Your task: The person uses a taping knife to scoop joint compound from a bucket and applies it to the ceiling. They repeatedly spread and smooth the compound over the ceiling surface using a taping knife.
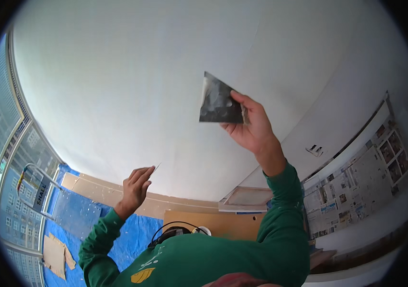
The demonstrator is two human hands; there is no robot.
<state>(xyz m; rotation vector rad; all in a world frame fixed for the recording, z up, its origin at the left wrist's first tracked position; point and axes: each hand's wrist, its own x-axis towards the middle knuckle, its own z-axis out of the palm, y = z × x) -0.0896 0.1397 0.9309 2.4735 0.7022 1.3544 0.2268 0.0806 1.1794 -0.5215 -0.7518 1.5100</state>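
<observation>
A pale wall point(132, 81) fills the middle of the view. My right hand point(252, 124) grips a dark, flat plate point(217, 103) with whitish smears, held up in front of the wall with its thumb on the face. Lower and to the left, my left hand point(137, 186) pinches a thin, light object point(157, 167), seen almost edge-on and too narrow to make out, with its tip pointing up and right. Both hands are apart from each other.
At left are windows point(17, 191) and a metal-railed platform point(75, 210). Blue sheeting point(132, 248) covers the lower floor area beside a cardboard piece point(55, 253). A brown board point(232, 225) and black bag point(170, 234) lie below me. Newspaper point(342, 191) covers part of the right side.
</observation>
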